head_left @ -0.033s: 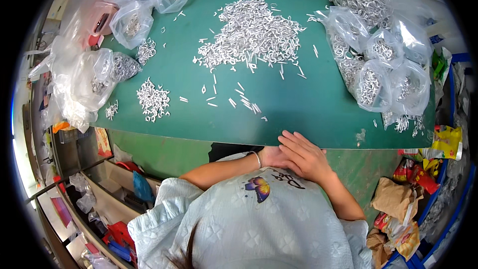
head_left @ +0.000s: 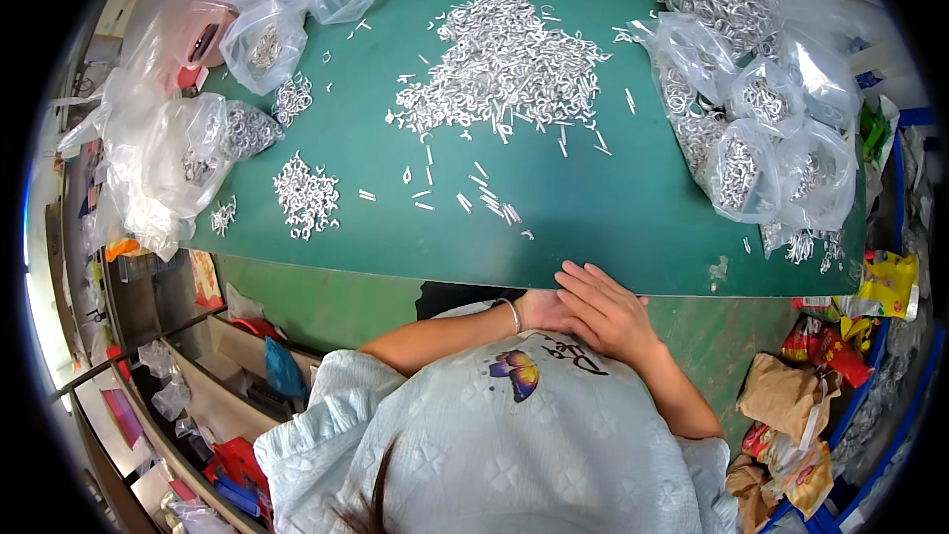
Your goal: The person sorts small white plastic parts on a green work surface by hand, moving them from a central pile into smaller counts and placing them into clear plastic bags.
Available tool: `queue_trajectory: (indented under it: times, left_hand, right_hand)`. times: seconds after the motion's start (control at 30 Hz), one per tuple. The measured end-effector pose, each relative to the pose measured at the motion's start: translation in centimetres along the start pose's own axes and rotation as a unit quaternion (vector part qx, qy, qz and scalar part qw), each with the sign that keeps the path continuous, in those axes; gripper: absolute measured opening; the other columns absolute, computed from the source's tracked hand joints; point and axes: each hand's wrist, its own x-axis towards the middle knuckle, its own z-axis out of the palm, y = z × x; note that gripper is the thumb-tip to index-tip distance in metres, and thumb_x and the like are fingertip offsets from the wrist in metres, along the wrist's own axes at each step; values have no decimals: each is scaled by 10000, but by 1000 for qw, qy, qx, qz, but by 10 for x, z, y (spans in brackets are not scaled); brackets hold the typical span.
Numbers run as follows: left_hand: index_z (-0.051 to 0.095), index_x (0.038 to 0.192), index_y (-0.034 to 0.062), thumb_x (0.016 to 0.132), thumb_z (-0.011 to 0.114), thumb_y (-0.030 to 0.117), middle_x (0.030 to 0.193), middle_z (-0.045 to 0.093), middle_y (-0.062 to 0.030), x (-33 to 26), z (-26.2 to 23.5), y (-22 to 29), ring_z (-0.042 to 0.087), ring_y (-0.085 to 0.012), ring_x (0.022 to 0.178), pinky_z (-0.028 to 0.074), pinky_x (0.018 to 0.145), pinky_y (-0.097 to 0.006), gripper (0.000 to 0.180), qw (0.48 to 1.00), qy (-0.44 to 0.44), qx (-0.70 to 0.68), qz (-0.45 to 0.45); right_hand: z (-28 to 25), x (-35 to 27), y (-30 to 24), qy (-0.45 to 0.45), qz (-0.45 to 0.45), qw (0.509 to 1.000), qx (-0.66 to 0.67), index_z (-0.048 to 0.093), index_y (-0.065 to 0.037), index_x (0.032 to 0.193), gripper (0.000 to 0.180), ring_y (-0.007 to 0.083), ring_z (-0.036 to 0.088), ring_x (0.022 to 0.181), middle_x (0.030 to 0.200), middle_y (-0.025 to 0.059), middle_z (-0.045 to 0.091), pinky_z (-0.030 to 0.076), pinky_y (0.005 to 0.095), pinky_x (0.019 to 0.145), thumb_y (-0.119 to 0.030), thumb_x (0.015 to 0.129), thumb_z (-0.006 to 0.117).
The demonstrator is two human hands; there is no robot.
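My right hand (head_left: pixel 611 314) lies over my left hand (head_left: pixel 542 311) at the front edge of the green table (head_left: pixel 376 257). The right fingers are stretched out, side by side, and nothing shows in them. My left fingers are hidden under the right hand; a bracelet (head_left: pixel 510 314) circles that wrist. Beyond the hands, several short straight silver pieces (head_left: pixel 490 200) lie scattered. Farther back spreads a large heap of small silver curved pieces (head_left: pixel 509 69). A smaller pile of curved pieces (head_left: pixel 306 196) lies to the left.
Clear plastic bags of silver pieces (head_left: pixel 736 173) crowd the table's right side. More bags (head_left: pixel 242 129) line the left, near a pink container (head_left: pixel 206 32). Below left is a compartmented drawer unit (head_left: pixel 213 346). A brown paper bag (head_left: pixel 786 396) and colourful packets stand at the right.
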Motion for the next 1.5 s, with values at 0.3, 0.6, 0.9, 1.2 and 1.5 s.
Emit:
queue_trajectory:
  times: [0.3, 0.6, 0.9, 1.2, 1.5]
  left_hand:
    - [485, 1237, -7, 990, 469, 345, 1243, 549, -175, -18, 4, 13, 570, -292, 1152, 473, 997, -448, 431, 997, 50, 43, 42]
    - [465, 1310, 46, 986, 429, 436, 1328, 529, -149, -40, 41, 13, 543, -293, 1199, 468, 994, -455, 508, 969, 178, 160, 68]
    - [525, 1192, 3, 1012, 396, 321, 1204, 586, -184, -67, -19, 31, 608, -303, 1071, 522, 910, -435, 388, 985, 173, 25, 9]
    - [574, 1058, 17, 1003, 437, 314, 1023, 630, -145, -36, 35, 29, 628, -236, 873, 544, 741, -362, 332, 844, 477, 242, 42]
    - [583, 951, 41, 993, 476, 336, 899, 619, -101, -41, 37, 35, 581, -167, 732, 494, 615, -301, 317, 942, 228, 241, -48]
  right_hand:
    - [9, 29, 4, 105, 27, 991, 80, 644, 26, 1061, 350, 320, 600, 1096, 1117, 149, 623, 490, 450, 923, -84, 736, 712]
    - [4, 20, -3, -79, 17, 996, -44, 565, 12, 1215, 471, 314, 472, 1284, 1333, 122, 536, 378, 479, 1057, -177, 803, 692]
    - [29, -1, -5, 38, -56, 992, 108, 653, -22, 1090, 270, 303, 578, 1162, 1178, 125, 618, 448, 460, 997, -93, 830, 680]
    - [45, -16, -2, 200, -88, 972, 85, 679, -4, 909, 156, 257, 656, 843, 922, 116, 656, 536, 384, 781, -62, 771, 723]
    - [11, -20, -2, 384, -16, 922, -35, 650, -2, 715, 80, 229, 618, 588, 683, 86, 617, 458, 333, 480, 64, 691, 611]
